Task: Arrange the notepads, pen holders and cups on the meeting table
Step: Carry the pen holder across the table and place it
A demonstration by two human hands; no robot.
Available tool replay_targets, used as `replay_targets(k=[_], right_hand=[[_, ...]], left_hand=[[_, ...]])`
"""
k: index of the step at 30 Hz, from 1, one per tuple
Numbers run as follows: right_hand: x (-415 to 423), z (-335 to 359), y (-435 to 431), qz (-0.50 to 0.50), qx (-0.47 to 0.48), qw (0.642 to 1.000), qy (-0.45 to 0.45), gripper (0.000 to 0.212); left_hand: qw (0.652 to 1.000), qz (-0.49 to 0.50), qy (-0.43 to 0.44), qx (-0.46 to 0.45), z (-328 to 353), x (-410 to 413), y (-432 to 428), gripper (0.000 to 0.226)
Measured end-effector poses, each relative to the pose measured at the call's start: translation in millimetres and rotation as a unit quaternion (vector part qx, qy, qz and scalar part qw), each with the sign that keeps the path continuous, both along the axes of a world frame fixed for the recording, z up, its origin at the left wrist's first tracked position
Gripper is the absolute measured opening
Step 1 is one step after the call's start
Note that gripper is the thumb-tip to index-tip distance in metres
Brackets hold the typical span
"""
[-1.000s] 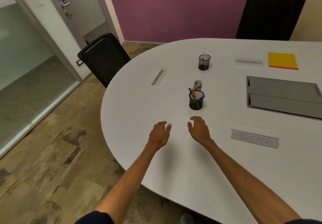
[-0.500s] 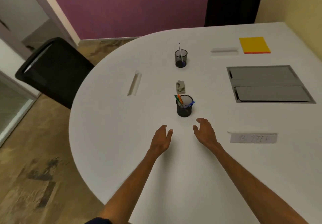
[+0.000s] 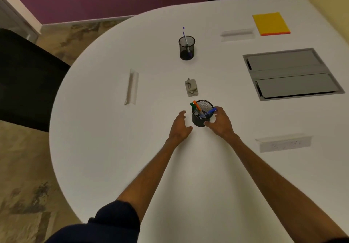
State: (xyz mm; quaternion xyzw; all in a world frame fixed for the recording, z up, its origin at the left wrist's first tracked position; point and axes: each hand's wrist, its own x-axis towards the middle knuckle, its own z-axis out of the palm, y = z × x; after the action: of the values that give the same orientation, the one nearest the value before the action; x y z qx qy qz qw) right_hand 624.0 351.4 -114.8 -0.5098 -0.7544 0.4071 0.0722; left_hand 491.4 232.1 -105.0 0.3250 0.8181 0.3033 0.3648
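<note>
We have the right hand [image 3: 220, 122] curled round the near pen holder [image 3: 202, 119], thumb against its near wall and fingers wrapped to its right side by the rim. The left hand [image 3: 179, 125] lies just to the left with fingers apart and relaxed, holding nothing, a sliver of table [image 3: 98, 129] showing between it and the holder. The holder stands upright near the middle of the table's rounded end, with a small grey device [image 3: 191, 87] just beyond it and the far pen holder [image 3: 187, 48] farther off on the same line. Our main worry is the blue pen [image 3: 208, 112], which leans low over the rim toward the right-hand fingers. We judge that a tighter squeeze or a quick lift could catch it and flick it out. The green and orange pens [image 3: 195, 106] lean the other way, so tilting the holder leftward could spill them toward the left hand. The mesh cup looks light, and a grip from one side only may tip it rather than slide it. Pushing it straight away from us would run it into the grey device. The yellow notepad [image 3: 271, 23] lies well apart at the far right, out of harm's way.
</note>
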Motion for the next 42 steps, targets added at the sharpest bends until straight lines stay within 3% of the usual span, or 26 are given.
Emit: replay_targets(k=[4, 7, 11, 23, 33, 42], right_hand=[[-8.6, -4.1, 11.3, -0.004, -0.035, 0.999, 0.008, 0.1], [-15.1, -5.8, 15.2, 0.0, -0.041, 0.999, 0.03, 0.107], [-19.9, -4.9, 13.6, -0.002, -0.017, 0.997, 0.07, 0.091], [34.0, 13.7, -9.1, -0.056, 0.009, 0.991, 0.123, 0.087], [143.8, 53.1, -38.5, -0.1, 0.021, 0.985, 0.138, 0.085], [270.0, 119.0, -78.7, -0.169, 0.06, 0.973, 0.146, 0.089]], left_hand=[[0.999, -0.018, -0.026, 0.018, -5.5, -6.2, 26.1, 0.081], [0.998, -0.013, -0.034, 0.049, -9.9, -7.1, 39.6, 0.065], [0.996, 0.003, -0.048, 0.08, -17.9, -4.7, 45.2, 0.051], [0.984, -0.058, -0.067, 0.155, -6.8, 25.1, 39.7, 0.072], [0.967, -0.132, -0.103, 0.193, 38.2, 119.9, 19.9, 0.087], [0.946, -0.214, -0.097, 0.224, 95.8, 238.7, 2.9, 0.084]])
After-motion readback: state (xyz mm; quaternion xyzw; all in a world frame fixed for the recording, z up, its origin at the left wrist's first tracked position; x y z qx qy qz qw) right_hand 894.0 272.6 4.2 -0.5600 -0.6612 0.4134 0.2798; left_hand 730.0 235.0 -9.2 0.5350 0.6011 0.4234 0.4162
